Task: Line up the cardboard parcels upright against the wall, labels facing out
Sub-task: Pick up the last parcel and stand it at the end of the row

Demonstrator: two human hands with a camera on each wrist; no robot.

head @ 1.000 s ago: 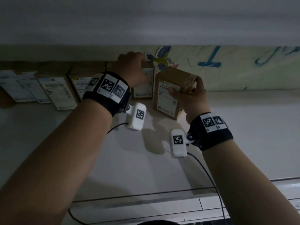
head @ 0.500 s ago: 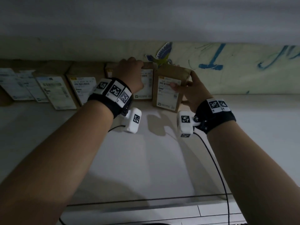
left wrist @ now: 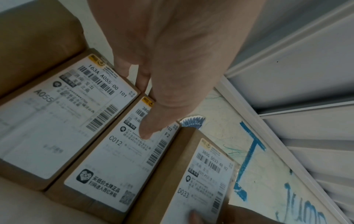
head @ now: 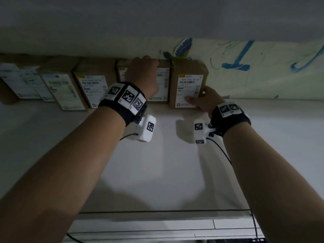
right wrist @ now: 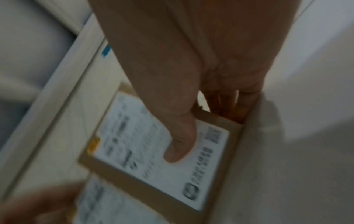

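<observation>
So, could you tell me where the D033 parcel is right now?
The D033 parcel stands at the right end of the row against the wall in the head view, beside the C012 parcel, with the right hand gripping its lower right corner.

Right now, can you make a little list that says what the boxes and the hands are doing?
row: cardboard parcels stand upright along the wall, labels facing out
end parcel: rightmost in the row, marked D033
next parcel: marked C012, beside the end parcel
right hand: grips the end parcel, thumb on its label
left hand: holds the top of the next parcel, thumb on its label
wall art: blue bird sticker above the parcels
</observation>
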